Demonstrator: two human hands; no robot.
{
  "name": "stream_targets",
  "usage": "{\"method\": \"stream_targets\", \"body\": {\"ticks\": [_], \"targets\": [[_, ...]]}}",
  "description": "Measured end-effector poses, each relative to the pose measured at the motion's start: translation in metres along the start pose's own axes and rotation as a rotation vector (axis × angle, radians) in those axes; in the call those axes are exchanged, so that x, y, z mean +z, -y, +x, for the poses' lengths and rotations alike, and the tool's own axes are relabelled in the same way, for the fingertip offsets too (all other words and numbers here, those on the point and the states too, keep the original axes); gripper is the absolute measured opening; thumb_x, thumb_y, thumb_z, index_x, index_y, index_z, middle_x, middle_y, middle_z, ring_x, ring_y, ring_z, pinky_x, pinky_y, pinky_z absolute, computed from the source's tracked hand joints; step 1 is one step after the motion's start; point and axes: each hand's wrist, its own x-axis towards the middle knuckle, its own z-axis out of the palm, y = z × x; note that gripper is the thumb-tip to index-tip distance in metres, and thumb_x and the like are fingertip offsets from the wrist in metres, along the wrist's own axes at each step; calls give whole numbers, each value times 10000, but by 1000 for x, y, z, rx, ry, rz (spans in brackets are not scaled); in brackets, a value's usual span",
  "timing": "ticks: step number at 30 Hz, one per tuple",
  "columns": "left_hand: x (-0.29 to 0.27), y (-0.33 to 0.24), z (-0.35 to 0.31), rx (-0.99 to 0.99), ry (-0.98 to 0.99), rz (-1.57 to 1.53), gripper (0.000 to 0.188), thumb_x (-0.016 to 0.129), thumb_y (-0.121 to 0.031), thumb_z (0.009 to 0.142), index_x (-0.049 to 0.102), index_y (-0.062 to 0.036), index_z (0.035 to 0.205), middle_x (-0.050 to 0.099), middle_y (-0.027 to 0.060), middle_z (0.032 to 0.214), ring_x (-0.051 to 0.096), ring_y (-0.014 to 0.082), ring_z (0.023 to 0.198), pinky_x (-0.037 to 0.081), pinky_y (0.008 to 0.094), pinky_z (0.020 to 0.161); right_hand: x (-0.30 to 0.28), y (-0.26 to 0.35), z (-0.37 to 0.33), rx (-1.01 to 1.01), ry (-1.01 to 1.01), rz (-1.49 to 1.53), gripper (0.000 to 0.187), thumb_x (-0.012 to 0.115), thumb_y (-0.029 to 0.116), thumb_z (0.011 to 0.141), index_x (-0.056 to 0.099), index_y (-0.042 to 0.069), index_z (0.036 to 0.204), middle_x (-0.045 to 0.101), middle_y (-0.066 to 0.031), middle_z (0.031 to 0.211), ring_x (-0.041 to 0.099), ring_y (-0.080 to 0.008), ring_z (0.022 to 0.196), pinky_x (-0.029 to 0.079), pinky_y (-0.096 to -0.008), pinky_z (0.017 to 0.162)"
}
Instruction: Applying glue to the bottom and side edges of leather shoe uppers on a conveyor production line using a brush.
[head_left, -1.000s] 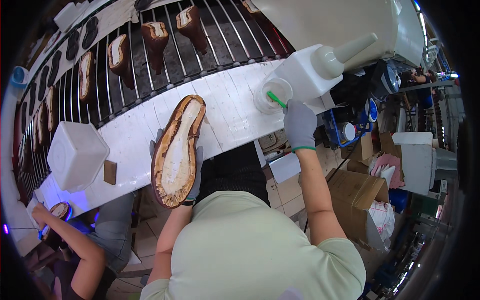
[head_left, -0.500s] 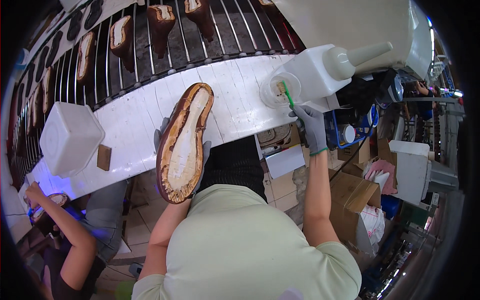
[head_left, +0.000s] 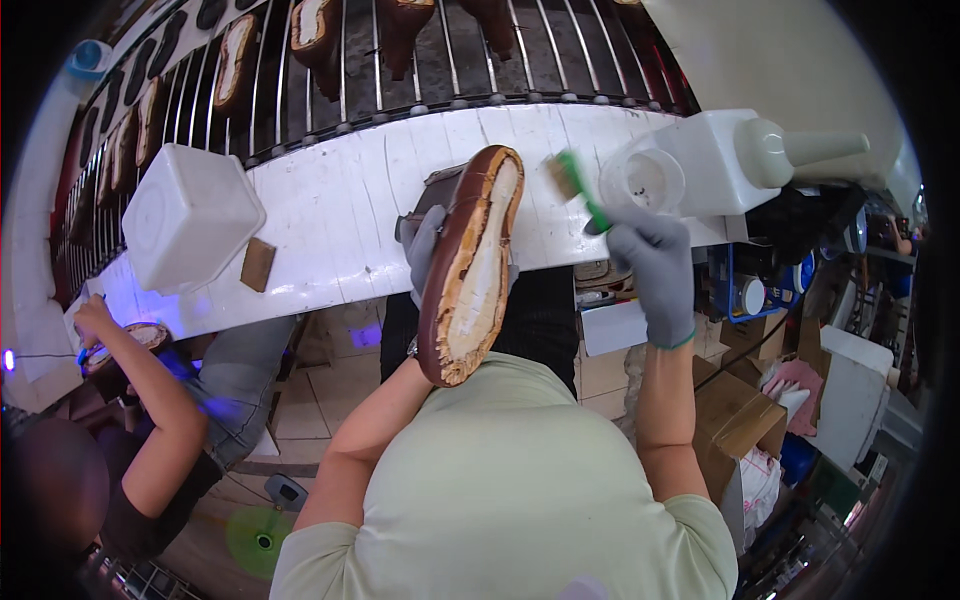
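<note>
My left hand [head_left: 424,245], in a grey glove, grips a brown leather boot [head_left: 478,265] from its left side and underneath. The boot's bottom faces up and bears no outsole, showing a pale insole and a pleated tan leather edge. Part of that hand is hidden behind it. In my gloved right hand [head_left: 655,268] is a small brush with a green handle [head_left: 593,208], like a toothbrush. Its tan bristles are blurred and hang over the white bench, apart from the boot. Just right of the brush, a small round clear cup [head_left: 645,182] contains a little liquid.
A white plastic bottle with a long nozzle [head_left: 720,160] lies beside the cup. Left are a white container [head_left: 185,225] and a brown block [head_left: 257,264]. Beyond the bench [head_left: 340,190], a barred rack [head_left: 450,60] carries several boots. Another person's arm [head_left: 165,385] is at lower left.
My right hand has lifted the brush out of the cup and moved it left toward the boot. The view has shifted, and the boot is tilted more on its side.
</note>
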Motion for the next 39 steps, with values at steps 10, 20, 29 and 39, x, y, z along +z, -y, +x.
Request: {"method": "stream_targets", "body": {"ticks": [10,20,29,39], "targets": [[-7,7,16,656,147,736,727,775,-196,779,351,-74,1357,492,124,1306,485,291,1247,240,541,1122,47,-10,-41,-149,98,-162,287,746,-32,714,735,4,998,690,-97,850,617,-127,743,472,-241,646],[9,-16,14,1020,73,945,757,810,-222,746,350,-83,1331,486,152,1335,483,315,1262,197,576,1132,45,-31,-19,-79,-58,-182,232,722,27,792,726,10,1023,682,-91,805,597,-112,696,453,-245,635],[14,-13,15,1118,25,960,734,811,-215,748,356,-88,1309,497,157,1340,500,330,1252,152,600,1145,39,-54,25,-2,-198,-317,212,702,120,848,725,7,1026,656,-43,767,489,-68,641,391,-232,574],[16,-18,15,1120,43,936,750,816,-203,740,347,-84,1313,501,150,1320,492,315,1252,147,587,1150,17,-39,11,69,96,-166,176,693,95,825,742,-3,963,597,26,675,464,-38,625,343,-207,556]]}}
